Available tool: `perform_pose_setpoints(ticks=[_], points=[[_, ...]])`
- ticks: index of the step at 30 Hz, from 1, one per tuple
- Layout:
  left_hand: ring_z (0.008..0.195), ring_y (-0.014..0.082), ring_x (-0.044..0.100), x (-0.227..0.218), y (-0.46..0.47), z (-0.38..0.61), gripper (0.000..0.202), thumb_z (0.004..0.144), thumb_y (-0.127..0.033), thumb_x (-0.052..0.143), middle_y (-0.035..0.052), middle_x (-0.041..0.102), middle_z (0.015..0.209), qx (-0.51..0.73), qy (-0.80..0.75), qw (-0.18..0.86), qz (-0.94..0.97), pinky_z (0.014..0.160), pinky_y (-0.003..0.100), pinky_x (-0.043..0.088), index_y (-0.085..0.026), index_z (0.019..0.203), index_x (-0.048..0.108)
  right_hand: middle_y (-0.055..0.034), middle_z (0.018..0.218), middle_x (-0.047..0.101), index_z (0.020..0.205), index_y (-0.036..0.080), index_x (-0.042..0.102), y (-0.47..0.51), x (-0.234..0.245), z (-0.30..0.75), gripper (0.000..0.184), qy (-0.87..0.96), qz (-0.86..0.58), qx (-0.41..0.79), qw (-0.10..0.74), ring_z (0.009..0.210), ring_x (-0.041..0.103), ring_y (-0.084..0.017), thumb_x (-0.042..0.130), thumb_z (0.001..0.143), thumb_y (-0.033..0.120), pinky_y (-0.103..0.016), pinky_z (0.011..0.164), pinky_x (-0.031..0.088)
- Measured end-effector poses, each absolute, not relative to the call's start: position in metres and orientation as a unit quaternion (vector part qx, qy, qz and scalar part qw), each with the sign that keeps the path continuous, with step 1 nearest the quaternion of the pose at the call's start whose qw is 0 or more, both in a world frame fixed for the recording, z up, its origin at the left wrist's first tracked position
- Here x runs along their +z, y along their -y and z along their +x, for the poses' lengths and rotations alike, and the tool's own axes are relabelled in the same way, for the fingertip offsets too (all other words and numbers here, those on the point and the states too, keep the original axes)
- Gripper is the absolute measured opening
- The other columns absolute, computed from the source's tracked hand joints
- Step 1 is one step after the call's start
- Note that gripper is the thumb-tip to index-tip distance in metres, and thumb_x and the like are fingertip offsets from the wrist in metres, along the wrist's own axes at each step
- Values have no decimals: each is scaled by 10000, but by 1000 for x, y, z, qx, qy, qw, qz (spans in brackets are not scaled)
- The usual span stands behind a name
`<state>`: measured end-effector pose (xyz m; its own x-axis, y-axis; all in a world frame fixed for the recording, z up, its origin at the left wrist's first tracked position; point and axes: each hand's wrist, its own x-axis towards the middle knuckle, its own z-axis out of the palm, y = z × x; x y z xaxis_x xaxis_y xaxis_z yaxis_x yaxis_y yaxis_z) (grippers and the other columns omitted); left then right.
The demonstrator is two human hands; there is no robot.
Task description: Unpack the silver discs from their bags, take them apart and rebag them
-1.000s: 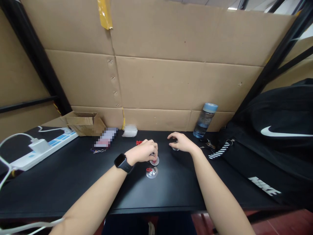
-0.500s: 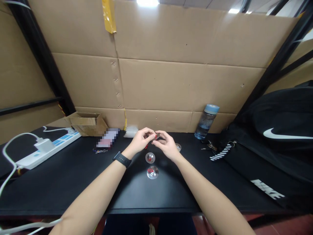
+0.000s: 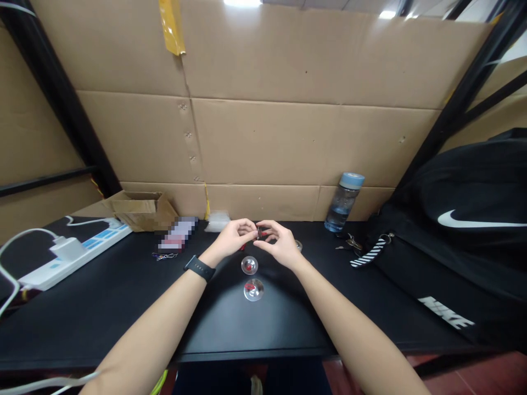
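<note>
Between the fingertips of both hands, above the black table (image 3: 296, 318), a small clear disc with red on it (image 3: 259, 234) is held upright, seen nearly edge-on. By the left hand (image 3: 234, 239) it is pinched from one side, the thumb and fingers drawn nearly together; by the right hand (image 3: 280, 242) it is gripped from the other, the fingers curved and the thumb set below them. The finer details of the disc are too small to be told. A dark watch (image 3: 200, 267) is worn on the left wrist. In front of the hands, two clear discs lie flat on the table, one just beyond the other: the farther disc (image 3: 249, 266) and the nearer disc (image 3: 254, 295), each with a red piece on it. A further clear disc (image 3: 299, 245) is partly hidden by the right hand, and a small red item (image 3: 242, 248) is mostly covered by the left. A whitish pouch (image 3: 218, 221) is seen against the cardboard wall (image 3: 255, 137). To the left are placed an open cardboard box (image 3: 142, 213), a pixelated flat object (image 3: 179, 233) and a power strip (image 3: 45, 274); to the right, a blue-lidded bottle (image 3: 343, 204), keys (image 3: 352, 242) and a black bag (image 3: 465, 263).
</note>
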<state>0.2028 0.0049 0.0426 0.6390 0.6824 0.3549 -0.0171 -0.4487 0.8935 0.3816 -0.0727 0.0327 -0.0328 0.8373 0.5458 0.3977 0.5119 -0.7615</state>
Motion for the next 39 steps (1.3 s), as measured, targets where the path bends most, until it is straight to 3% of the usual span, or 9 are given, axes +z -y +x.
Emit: perform_pose_setpoints(ticks=[3, 6, 8, 10, 13, 20, 26, 33, 39], points=[[805, 182, 694, 46, -9, 195, 262, 832, -384, 679, 81, 745, 928, 349, -243, 391, 816, 764, 281, 531, -148, 944, 688, -45, 1093, 702, 1183, 251, 624, 71, 35, 391, 449, 718, -468, 160, 489, 874, 673, -175, 777, 768, 328, -278, 717, 523], [751, 171, 676, 48, -15, 185, 166, 838, -326, 657, 47, 752, 838, 323, -284, 226, 874, 713, 257, 490, -181, 864, 733, -39, 1003, 703, 1164, 237, 650, 70, 40, 412, 438, 747, -510, 79, 419, 813, 636, -167, 784, 750, 287, -296, 756, 504], [697, 158, 666, 45, -20, 179, 118, 825, -280, 659, 27, 744, 764, 286, -300, 172, 893, 669, 239, 463, -191, 807, 735, -61, 1045, 687, 1132, 214, 673, 70, 44, 432, 423, 753, -538, 34, 376, 836, 624, -171, 789, 727, 251, -306, 804, 493], [648, 144, 657, 40, -25, 175, 98, 811, -243, 661, 15, 732, 710, 242, -302, 172, 906, 631, 223, 444, -188, 766, 729, -72, 1049, 684, 1092, 194, 699, 70, 48, 453, 413, 743, -579, 15, 334, 863, 629, -182, 803, 695, 236, -306, 836, 480], [648, 140, 658, 32, -33, 172, 55, 770, -196, 686, 12, 733, 710, 196, -295, 183, 917, 622, 214, 434, -185, 749, 735, -59, 944, 722, 1022, 184, 738, 71, 51, 479, 394, 727, -636, 60, 251, 809, 649, -188, 826, 649, 277, -276, 762, 475], [690, 148, 642, 33, -37, 170, 112, 802, -268, 680, 34, 736, 764, 204, -270, 149, 929, 668, 232, 430, -189, 793, 759, -31, 907, 756, 952, 199, 764, 72, 48, 500, 416, 707, -668, 145, 184, 794, 676, -192, 856, 566, 324, -242, 691, 467], [664, 118, 617, 45, -16, 177, 184, 751, -224, 695, 9, 720, 800, 131, -193, 196, 953, 636, 203, 429, -205, 915, 777, -18, 918, 756, 926, 210, 769, 70, 44, 504, 387, 713, -662, 156, 170, 790, 673, -182, 853, 558, 294, -233, 681, 458], [669, 119, 625, 44, 1, 189, 149, 707, -205, 712, 5, 719, 774, 95, -171, 170, 966, 653, 200, 426, -223, 827, 798, -44, 966, 763, 993, 206, 769, 69, 42, 506, 359, 707, -670, 167, 152, 823, 683, -193, 800, 647, 297, -245, 722, 473], [658, 128, 643, 41, 9, 198, 144, 692, -153, 694, -5, 736, 742, 68, -189, 157, 967, 630, 205, 411, -236, 773, 780, -42, 1029, 740, 1080, 217, 732, 72, 45, 502, 501, 725, -655, 152, 150, 872, 679, -204, 844, 594, 261, -260, 764, 490]])
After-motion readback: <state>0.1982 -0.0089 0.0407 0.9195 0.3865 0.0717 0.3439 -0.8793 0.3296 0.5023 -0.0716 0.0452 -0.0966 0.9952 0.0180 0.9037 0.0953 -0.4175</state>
